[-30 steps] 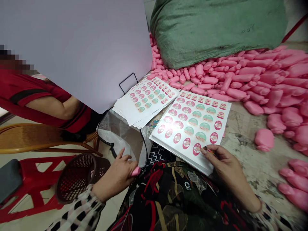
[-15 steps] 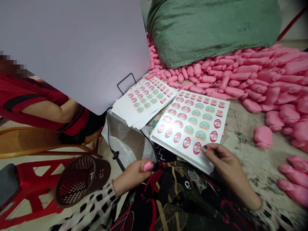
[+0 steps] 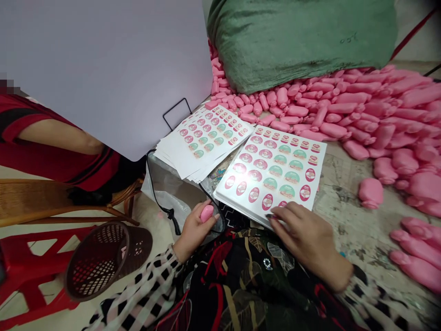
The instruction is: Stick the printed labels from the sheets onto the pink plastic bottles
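My left hand (image 3: 195,230) is wrapped around a small pink bottle (image 3: 207,213), whose rounded end shows between thumb and fingers; the rest is hidden by the hand. Over the lower edge of a stack of white sticker sheets (image 3: 237,158) is my right hand (image 3: 303,239). Its thumb and index fingertips come together beside an oval pink sticker (image 3: 267,202) in the bottom row. Whatever may be between those fingertips is too small to make out. The top sheet carries rows of pink and green printed stickers.
Fanned sticker sheets (image 3: 203,138) lie left of the stack. Many pink bottles (image 3: 344,108) are heaped behind, against a green sack (image 3: 303,41). A large pale panel (image 3: 103,69) stands at left. Below are a brown basket (image 3: 98,262), a red stool (image 3: 31,257) and a seated person (image 3: 58,142).
My right hand has slid left along the sheet's lower edge. My left hand has risen slightly and turned with the pink bottle in it. The view has shifted a little.
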The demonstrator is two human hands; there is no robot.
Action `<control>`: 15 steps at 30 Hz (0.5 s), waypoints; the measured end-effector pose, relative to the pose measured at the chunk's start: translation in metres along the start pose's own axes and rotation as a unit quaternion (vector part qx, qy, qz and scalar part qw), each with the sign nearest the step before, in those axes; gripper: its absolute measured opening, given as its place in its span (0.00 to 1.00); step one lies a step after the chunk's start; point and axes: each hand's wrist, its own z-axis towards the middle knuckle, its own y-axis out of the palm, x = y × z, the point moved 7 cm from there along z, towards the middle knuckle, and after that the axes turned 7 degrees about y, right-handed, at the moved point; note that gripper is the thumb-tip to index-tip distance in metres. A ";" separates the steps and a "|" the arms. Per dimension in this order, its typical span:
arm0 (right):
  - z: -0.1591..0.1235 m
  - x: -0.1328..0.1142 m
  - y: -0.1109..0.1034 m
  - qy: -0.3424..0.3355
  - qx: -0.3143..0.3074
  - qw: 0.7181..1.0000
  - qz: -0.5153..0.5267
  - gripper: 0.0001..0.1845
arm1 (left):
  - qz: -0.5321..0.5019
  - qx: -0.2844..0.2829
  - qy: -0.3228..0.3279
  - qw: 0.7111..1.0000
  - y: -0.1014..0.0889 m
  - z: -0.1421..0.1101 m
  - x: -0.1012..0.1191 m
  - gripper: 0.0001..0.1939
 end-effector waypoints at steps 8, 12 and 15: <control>0.040 -0.070 0.051 -0.146 -0.110 0.961 -0.206 0.23 | -0.039 0.028 0.005 0.999 0.003 -0.004 -0.002 0.28; 0.044 -0.069 0.062 -0.118 -0.132 0.959 -0.222 0.22 | 0.013 0.047 0.038 0.998 0.002 -0.006 -0.003 0.28; 0.044 -0.068 0.063 -0.101 -0.142 0.962 -0.212 0.19 | 0.038 0.051 0.052 0.997 0.002 -0.007 -0.002 0.29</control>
